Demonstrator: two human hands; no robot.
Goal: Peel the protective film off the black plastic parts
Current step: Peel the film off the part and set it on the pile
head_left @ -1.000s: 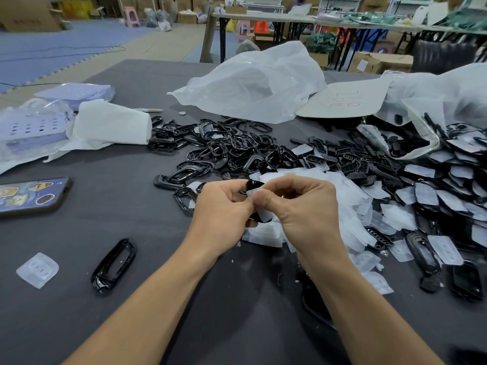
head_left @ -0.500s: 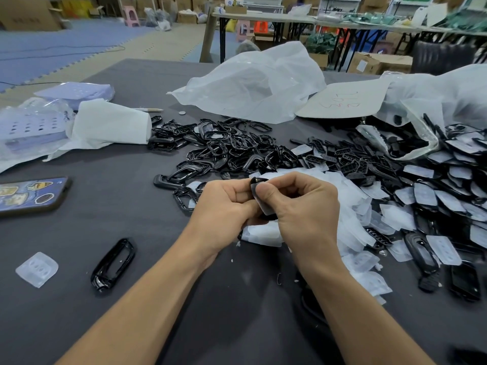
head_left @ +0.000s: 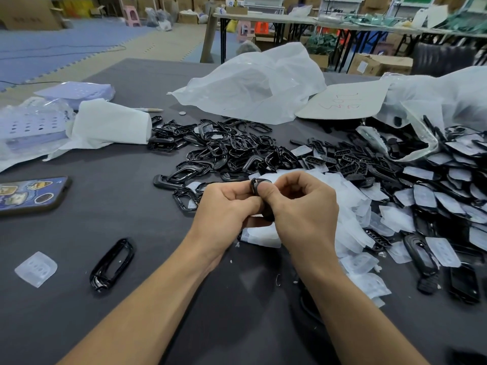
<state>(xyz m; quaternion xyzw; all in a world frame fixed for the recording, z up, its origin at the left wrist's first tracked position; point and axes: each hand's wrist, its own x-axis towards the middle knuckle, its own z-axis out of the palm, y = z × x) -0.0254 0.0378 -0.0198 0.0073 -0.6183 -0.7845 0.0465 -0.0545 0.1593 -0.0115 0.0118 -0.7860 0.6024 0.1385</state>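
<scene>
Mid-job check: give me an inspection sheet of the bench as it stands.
Surface: dark grey table, partly covered.
Job's things: black part in both hands; bare black frames piled behind; film-covered parts at right; peeled films heaped by the hands.
Clutter: phone, white plastic bag, lone frame at left.
Grippers: left hand and right hand both grip the black part.
Cables: one cable on the floor, far left.
Surroundings: folding tables and cardboard boxes behind.

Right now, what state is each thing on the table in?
Part: pinched between both hands.
Left hand: grips part.
Right hand: grips part.
Lone frame: lying flat, bare.
Phone: face down.
Right pile: film on many.
Centre pile: bare, heaped.
</scene>
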